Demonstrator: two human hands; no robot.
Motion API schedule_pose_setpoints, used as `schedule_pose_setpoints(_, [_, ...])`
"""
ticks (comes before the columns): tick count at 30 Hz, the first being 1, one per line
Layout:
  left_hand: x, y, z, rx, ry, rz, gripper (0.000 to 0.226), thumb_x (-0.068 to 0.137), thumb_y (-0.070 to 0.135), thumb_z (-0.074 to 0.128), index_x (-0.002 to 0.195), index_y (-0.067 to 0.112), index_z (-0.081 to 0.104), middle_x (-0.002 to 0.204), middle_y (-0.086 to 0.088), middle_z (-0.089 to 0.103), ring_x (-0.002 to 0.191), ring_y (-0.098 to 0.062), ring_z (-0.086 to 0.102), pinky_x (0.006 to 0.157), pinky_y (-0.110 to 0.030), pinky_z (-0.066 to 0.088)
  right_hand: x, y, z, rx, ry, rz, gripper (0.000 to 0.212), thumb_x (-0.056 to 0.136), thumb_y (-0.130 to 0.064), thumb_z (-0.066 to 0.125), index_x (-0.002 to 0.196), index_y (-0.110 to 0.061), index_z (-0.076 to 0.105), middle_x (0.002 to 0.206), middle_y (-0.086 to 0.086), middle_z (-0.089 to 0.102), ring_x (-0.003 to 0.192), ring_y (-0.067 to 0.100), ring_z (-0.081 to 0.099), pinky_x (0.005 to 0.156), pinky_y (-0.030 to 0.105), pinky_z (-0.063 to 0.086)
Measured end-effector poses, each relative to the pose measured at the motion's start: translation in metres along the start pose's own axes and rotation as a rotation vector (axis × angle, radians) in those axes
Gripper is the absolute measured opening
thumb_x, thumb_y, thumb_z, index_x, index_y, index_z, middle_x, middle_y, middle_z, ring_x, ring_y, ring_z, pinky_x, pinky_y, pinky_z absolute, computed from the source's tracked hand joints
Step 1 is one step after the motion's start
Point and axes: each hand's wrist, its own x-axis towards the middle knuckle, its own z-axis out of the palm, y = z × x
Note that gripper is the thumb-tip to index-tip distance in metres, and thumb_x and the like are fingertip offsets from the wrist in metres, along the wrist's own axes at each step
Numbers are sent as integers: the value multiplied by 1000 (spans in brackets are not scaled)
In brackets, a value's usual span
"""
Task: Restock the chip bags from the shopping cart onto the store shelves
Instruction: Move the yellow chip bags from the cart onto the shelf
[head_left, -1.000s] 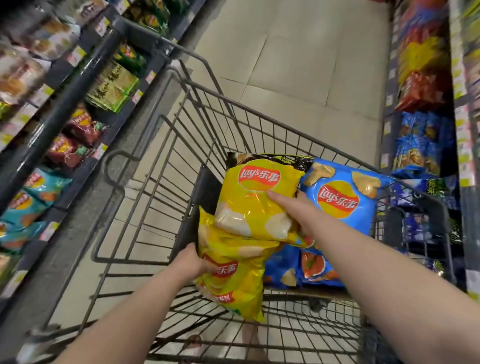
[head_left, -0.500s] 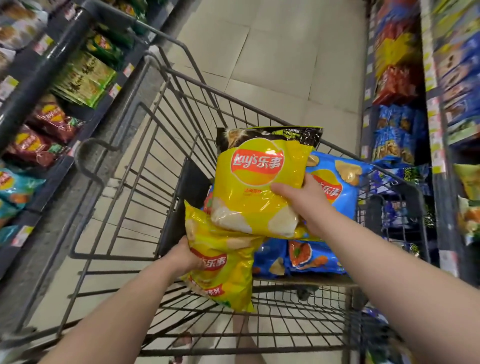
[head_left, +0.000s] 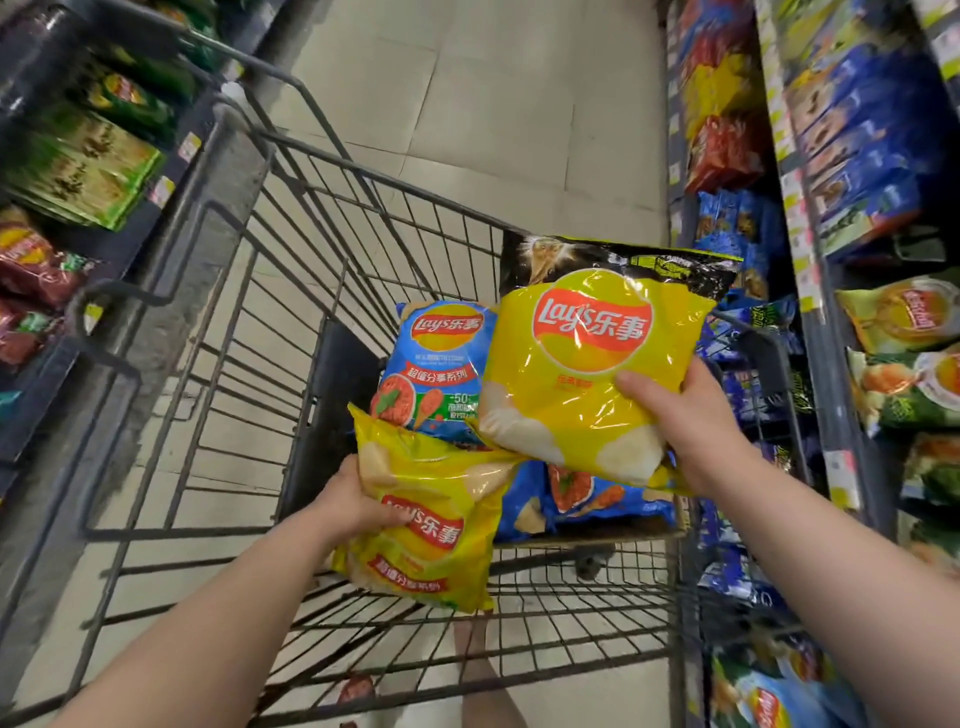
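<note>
left hand (head_left: 353, 501) grips lower yellow chip bag (head_left: 431, 525); right hand (head_left: 685, 421) grips upper yellow chip bag (head_left: 582, 374), both above shopping cart (head_left: 291, 291).

Over the wire shopping cart (head_left: 291, 332), the right hand (head_left: 691, 421) gripped a yellow Lay's bag (head_left: 582, 364) by its lower right edge, a black-topped bag (head_left: 623, 260) showing just behind it. The left hand (head_left: 353, 506) clutched a second yellow Lay's bag (head_left: 431, 525) lower down, its top tucked under the first. Blue Lay's bags (head_left: 436, 364) lay in the cart's child seat, and stocked shelves (head_left: 857, 208) flanked the tiled aisle.
</note>
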Motion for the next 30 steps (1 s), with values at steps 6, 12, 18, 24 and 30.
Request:
schedule_pose_setpoints(6, [2,-2,-2,-69,-68,2,117,47,30,94,143,22,26,130,-8,55,119,-31,54,102,-49,44,0,13,-7,38,45,39,50,82,-14,69,127,-15,48,107,0,65,92,17,64,69,31,51])
schedule_pose_setpoints(12, [-4,-2,-5,-108,-171,94,93,20,47,90,106,28,60,111,-2,70,104,-23,64,98,-45,49,0,16,-8,63,97,62,53,83,-16,69,132,-13,46,114,6,63,89,17,63,67,31,50])
schedule_pose_setpoints(18, [-23,2,-5,-123,-171,148,94,33,42,88,120,24,56,113,-1,68,105,-23,64,97,-48,49,-13,12,-6,57,137,50,54,81,-18,71,130,-12,47,117,7,63,93,22,64,70,33,50])
schedule_pose_setpoints(24, [-53,17,-9,-139,-119,224,51,66,15,85,107,28,57,104,2,67,97,-19,62,81,-33,50,-45,-4,-10,95,202,-23,52,82,-16,71,129,-13,49,118,7,64,99,26,64,86,43,52])
schedule_pose_setpoints(30, [-83,36,-32,-132,-138,298,88,37,42,94,117,26,61,111,0,71,100,-22,68,86,-42,55,-102,-40,-28,214,264,-129,40,84,-12,67,120,-17,50,103,2,64,84,14,62,83,39,49])
